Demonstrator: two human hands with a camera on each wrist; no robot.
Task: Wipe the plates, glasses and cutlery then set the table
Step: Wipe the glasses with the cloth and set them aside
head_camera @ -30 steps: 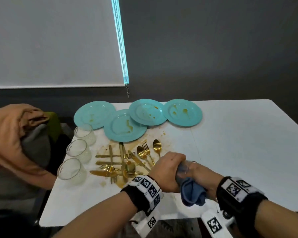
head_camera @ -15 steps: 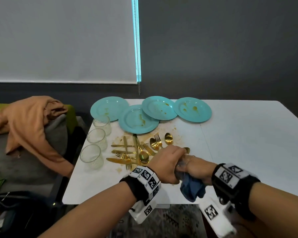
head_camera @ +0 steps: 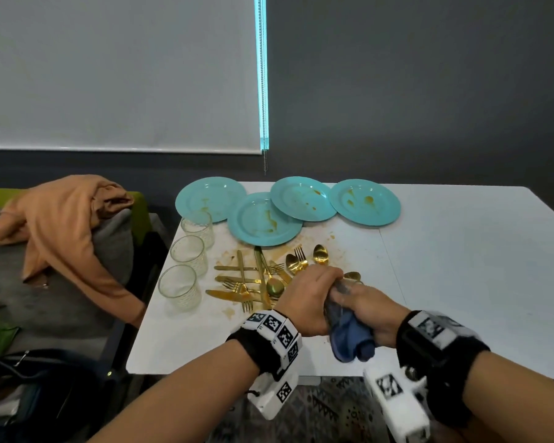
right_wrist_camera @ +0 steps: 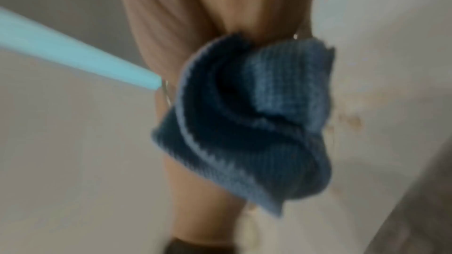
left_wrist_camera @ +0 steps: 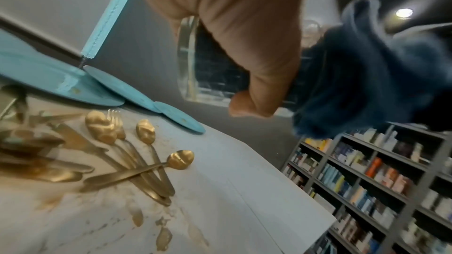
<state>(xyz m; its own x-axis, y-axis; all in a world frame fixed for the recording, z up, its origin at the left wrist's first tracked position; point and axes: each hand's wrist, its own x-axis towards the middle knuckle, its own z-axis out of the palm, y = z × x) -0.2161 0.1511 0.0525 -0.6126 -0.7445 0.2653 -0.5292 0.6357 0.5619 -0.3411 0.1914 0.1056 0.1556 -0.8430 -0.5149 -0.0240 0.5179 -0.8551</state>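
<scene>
My left hand (head_camera: pixel 304 302) grips a clear glass (left_wrist_camera: pixel 193 61) held on its side over the table's front edge. My right hand (head_camera: pixel 365 306) holds a blue cloth (head_camera: pixel 352 342) pushed into the glass's mouth, and the cloth's loose end hangs below both hands. In the right wrist view the cloth (right_wrist_camera: pixel 257 123) is bunched and blurred under my right hand (right_wrist_camera: pixel 183 16). Several dirty teal plates (head_camera: pixel 266 219) overlap at the back. Gold cutlery (head_camera: pixel 253 279) lies in a smeared heap just beyond my left hand. Three more glasses (head_camera: pixel 179 287) stand along the left edge.
The white table (head_camera: pixel 461 266) carries brown smears around the cutlery. An orange garment (head_camera: pixel 64 225) lies over a seat left of the table. A bookshelf (left_wrist_camera: pixel 367 181) stands to the right. A patterned rug (head_camera: pixel 333 407) shows under the table's front edge.
Both hands stay together on the glass and cloth, drifting slightly right. The head view has pulled back and turned left, showing more of the seat.
</scene>
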